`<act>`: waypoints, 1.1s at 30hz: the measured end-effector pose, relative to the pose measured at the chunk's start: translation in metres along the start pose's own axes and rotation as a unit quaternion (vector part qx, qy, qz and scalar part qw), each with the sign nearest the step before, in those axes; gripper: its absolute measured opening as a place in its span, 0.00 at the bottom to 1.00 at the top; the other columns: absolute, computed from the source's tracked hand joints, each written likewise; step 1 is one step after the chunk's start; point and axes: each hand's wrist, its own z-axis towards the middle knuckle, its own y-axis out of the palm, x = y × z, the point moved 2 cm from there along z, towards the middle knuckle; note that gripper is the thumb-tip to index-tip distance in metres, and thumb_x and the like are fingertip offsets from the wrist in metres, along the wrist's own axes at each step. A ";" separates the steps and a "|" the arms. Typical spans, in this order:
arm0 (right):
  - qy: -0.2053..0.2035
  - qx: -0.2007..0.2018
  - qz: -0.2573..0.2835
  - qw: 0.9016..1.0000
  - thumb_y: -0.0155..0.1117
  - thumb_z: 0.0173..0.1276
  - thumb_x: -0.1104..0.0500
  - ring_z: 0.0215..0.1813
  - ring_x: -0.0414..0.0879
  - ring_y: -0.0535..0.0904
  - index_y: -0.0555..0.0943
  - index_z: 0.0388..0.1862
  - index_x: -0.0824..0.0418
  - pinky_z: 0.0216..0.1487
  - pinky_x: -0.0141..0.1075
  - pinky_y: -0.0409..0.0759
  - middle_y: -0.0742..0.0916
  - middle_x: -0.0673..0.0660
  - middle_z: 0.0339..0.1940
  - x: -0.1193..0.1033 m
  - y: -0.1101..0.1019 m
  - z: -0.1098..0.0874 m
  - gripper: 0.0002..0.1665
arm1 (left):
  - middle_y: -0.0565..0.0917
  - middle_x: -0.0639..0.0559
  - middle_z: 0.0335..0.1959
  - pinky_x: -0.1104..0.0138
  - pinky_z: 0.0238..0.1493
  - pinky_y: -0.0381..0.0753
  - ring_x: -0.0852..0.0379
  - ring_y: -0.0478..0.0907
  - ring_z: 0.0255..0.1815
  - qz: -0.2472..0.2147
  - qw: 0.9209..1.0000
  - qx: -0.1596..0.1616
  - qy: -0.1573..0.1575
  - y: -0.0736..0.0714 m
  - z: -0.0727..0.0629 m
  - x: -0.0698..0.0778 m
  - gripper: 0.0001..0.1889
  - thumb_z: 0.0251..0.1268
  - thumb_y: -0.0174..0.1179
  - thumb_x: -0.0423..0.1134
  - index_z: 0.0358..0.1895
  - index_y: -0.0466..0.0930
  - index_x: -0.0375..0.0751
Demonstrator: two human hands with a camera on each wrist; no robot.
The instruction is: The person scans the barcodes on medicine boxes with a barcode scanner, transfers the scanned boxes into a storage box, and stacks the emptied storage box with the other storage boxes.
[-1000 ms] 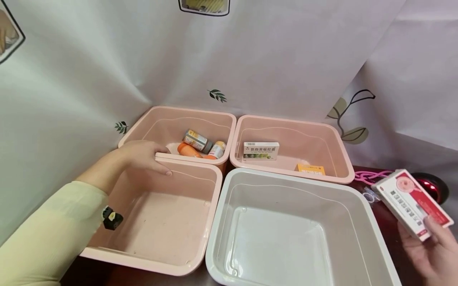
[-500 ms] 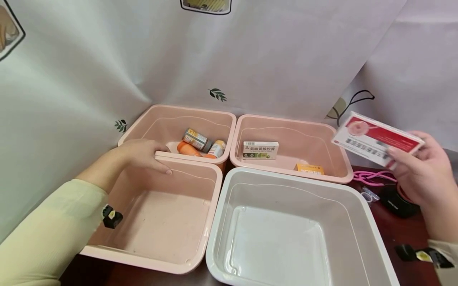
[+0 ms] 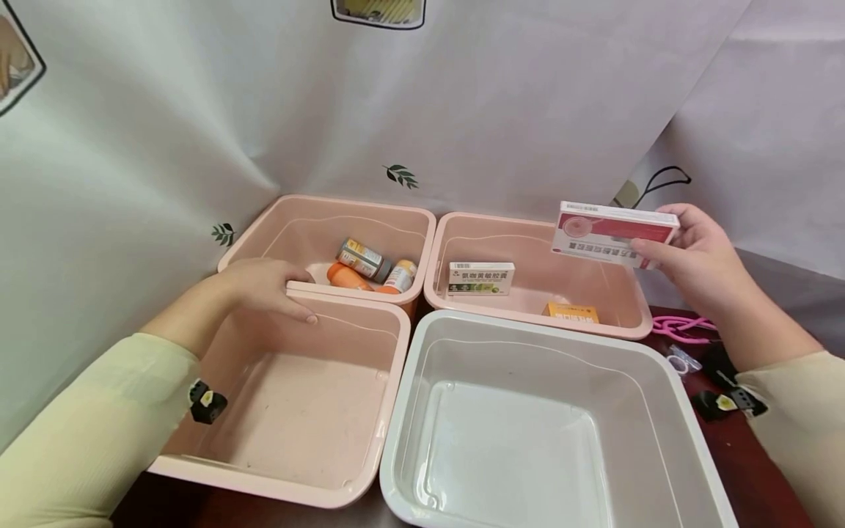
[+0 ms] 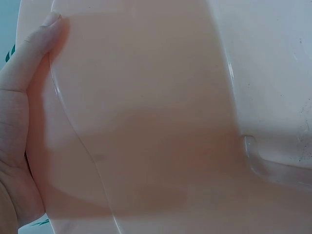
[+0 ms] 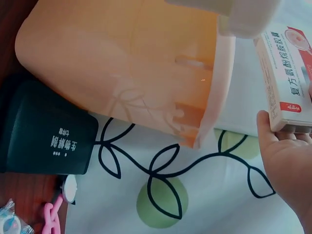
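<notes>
In the head view my left hand [image 3: 267, 290] grips the rim of the front left pink bin [image 3: 343, 326], its thumb against the inner wall. The left wrist view shows that thumb [image 4: 41, 36] too; the other fingers are mostly hidden. My right hand [image 3: 703, 257] pinches a red-and-white medicine box [image 3: 610, 233] over the right side of the back right pink bin [image 3: 548, 227]. Inside that bin are a white-and-green medicine box [image 3: 480, 279] standing on its side and an orange box [image 3: 572, 313]. The right wrist view shows the held box's printed face [image 5: 292, 73].
Bottles, among them a grey-capped bottle [image 3: 363, 259], lie in the back left pink bin [image 3: 356, 209]. A grey bin [image 3: 528, 330] stands front right. Right of the bins are a pink cord [image 3: 683, 328], a small clear packet [image 3: 683, 361] and a dark container [image 5: 48, 131].
My right hand has brought the medicine box from the far right, up and leftward to above the back right bin, turning it more level. My left hand has stayed put.
</notes>
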 end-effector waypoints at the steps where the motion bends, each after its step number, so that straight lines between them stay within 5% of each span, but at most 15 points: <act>1: 0.000 -0.003 -0.010 1.000 0.69 0.77 0.64 0.50 0.38 0.80 0.72 0.60 0.53 0.43 0.22 0.79 0.88 0.41 0.50 0.000 0.002 0.003 0.20 | 0.89 0.56 0.44 0.47 0.49 0.81 0.56 0.84 0.44 -0.001 1.000 0.000 0.000 0.000 0.000 0.000 0.39 0.50 0.76 0.72 0.59 0.88 0.47; 6: 0.005 -0.026 -0.093 0.995 0.68 0.79 0.56 0.62 0.40 0.79 0.70 0.64 0.47 0.58 0.28 0.78 0.87 0.43 0.60 0.003 0.011 0.014 0.21 | 0.89 0.57 0.44 0.48 0.48 0.80 0.56 0.84 0.44 -0.003 1.000 -0.003 0.000 0.001 0.000 0.000 0.39 0.50 0.76 0.72 0.59 0.88 0.47; 9: 0.018 -0.047 -0.128 0.991 0.70 0.78 0.51 0.76 0.50 0.72 0.67 0.72 0.46 0.76 0.49 0.68 0.80 0.52 0.75 0.004 0.015 0.015 0.30 | 0.89 0.57 0.45 0.47 0.48 0.80 0.56 0.84 0.45 -0.003 1.000 -0.003 -0.001 0.001 0.000 0.001 0.39 0.50 0.76 0.72 0.59 0.88 0.47; 13: 0.031 -0.058 -0.156 0.986 0.73 0.75 0.46 0.84 0.61 0.60 0.61 0.81 0.50 0.76 0.71 0.53 0.71 0.60 0.83 0.005 0.016 0.012 0.44 | 0.89 0.57 0.45 0.47 0.49 0.80 0.55 0.84 0.45 -0.006 1.000 -0.004 0.000 0.000 0.000 0.002 0.39 0.50 0.76 0.72 0.59 0.88 0.47; 22: 0.037 -0.057 -0.191 0.979 0.74 0.74 0.45 0.80 0.60 0.66 0.63 0.81 0.50 0.73 0.71 0.61 0.73 0.60 0.80 0.004 0.007 0.007 0.44 | 0.89 0.57 0.44 0.48 0.49 0.80 0.56 0.83 0.45 -0.007 1.000 -0.001 -0.002 0.001 0.001 0.001 0.39 0.50 0.76 0.71 0.58 0.88 0.47; 26: 0.029 -0.068 -0.217 0.973 0.74 0.75 0.47 0.77 0.56 0.69 0.65 0.79 0.53 0.72 0.55 0.72 0.75 0.60 0.77 0.000 0.001 0.004 0.41 | 0.89 0.56 0.45 0.47 0.49 0.80 0.55 0.83 0.45 -0.005 1.000 0.001 -0.004 0.002 0.001 0.001 0.39 0.50 0.76 0.72 0.59 0.88 0.48; 30: 0.017 -0.099 -0.262 0.960 0.75 0.74 0.48 0.77 0.64 0.67 0.69 0.77 0.57 0.70 0.60 0.72 0.75 0.62 0.75 -0.009 -0.004 -0.003 0.40 | 0.89 0.56 0.46 0.47 0.49 0.80 0.55 0.84 0.46 -0.004 1.000 0.000 -0.005 0.001 0.000 0.000 0.39 0.50 0.76 0.72 0.59 0.88 0.48; 33: -0.020 -0.120 -0.319 0.940 0.78 0.69 0.48 0.75 0.69 0.68 0.76 0.72 0.56 0.67 0.71 0.68 0.77 0.63 0.74 -0.016 -0.009 -0.012 0.37 | 0.89 0.55 0.46 0.46 0.50 0.80 0.54 0.84 0.47 -0.004 1.000 -0.002 -0.006 0.000 0.000 0.000 0.40 0.50 0.76 0.72 0.59 0.88 0.47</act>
